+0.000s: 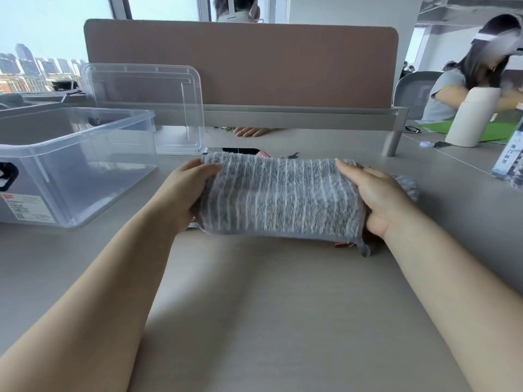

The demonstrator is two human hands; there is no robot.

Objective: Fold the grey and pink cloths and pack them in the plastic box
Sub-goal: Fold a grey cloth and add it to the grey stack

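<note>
Now left grip (188, 193) and right grip (380, 198) clasp the folded grey cloth (278, 193), which probably goes next into the plastic box (85, 171) at ten o'clock.

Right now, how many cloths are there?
2: grey striped cloth in left hand and right hand; pink cloth peeking under it. A grey lump at right may be another.

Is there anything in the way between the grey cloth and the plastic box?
Nothing visible is. The left hand and right hand hold the grey cloth by its ends, and only bare table lies between it and the plastic box to its left. The box is open; its lid stands behind it.
</note>
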